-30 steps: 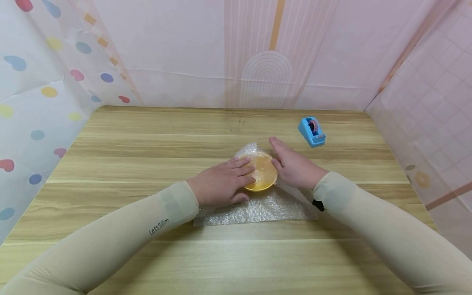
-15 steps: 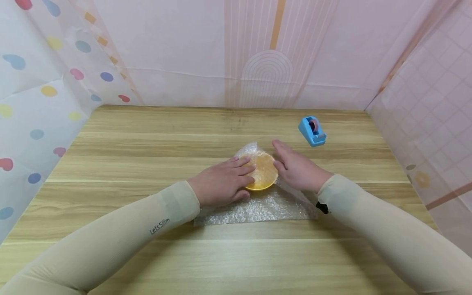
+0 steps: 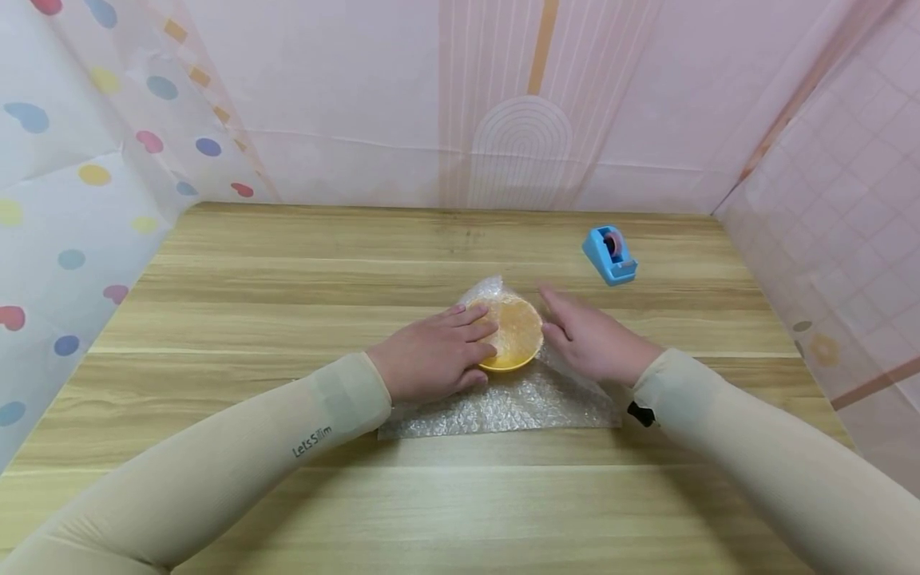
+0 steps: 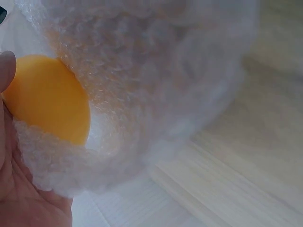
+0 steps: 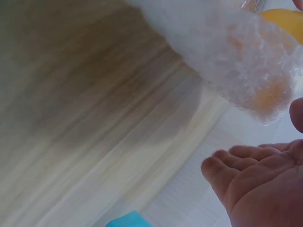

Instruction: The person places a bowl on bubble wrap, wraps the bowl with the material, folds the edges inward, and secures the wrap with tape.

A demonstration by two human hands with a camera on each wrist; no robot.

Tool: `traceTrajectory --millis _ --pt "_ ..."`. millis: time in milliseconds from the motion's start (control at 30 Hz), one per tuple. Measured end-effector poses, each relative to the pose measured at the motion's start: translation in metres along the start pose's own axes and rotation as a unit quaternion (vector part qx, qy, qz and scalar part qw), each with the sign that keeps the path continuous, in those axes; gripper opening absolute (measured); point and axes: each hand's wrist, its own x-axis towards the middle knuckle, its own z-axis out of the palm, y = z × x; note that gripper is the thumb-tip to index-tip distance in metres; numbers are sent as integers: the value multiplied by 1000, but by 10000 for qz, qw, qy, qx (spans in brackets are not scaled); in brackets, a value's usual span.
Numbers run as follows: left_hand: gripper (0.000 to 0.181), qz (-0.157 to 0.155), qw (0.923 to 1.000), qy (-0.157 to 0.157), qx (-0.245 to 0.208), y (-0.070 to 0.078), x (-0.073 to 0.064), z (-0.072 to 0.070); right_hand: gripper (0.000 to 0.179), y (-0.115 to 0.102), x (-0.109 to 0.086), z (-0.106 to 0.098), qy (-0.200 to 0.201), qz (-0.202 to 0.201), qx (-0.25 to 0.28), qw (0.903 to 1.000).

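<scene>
A round yellow bowl (image 3: 519, 334) sits in the middle of the table, partly covered by clear bubble wrap (image 3: 517, 403). The wrap folds over its left and far sides and spreads flat toward the near side. My left hand (image 3: 434, 355) rests on the wrapped left part, its fingers spread straight over the top. Beside the bowl's right edge is my right hand (image 3: 600, 339), fingers straight and thumb pointing at the rim. In the right wrist view, that hand's palm (image 5: 270, 184) shows nothing in it. The left wrist view shows the bowl's smooth side (image 4: 52, 101) between layers of wrap.
A blue tape dispenser (image 3: 609, 255) with a roll of tape stands farther back on the right. The wooden table (image 3: 287, 263) is bordered by a pink patterned backdrop (image 3: 345, 96) behind and hangings on both sides.
My right hand has drifted right and slightly toward me, away from the bowl's rim. The left hand, bowl and bubble wrap have stayed in place.
</scene>
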Motion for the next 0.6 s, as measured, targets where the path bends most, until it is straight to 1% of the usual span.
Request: traceTrajectory --millis 133,367,467,600 --pt "45 -6 10000 -14 -1 1 0 -1 69 2 -8 1 -96 4 -125 9999" --pt "42 18 10000 46 45 1 1 -1 63 4 -22 2 -410 193 -450 9980" --pt "41 20 10000 60 60 1 1 -1 62 4 -27 3 -460 281 -573 9969" --pt "40 12 10000 50 76 2 1 -2 60 4 -31 5 -432 375 -696 9959"
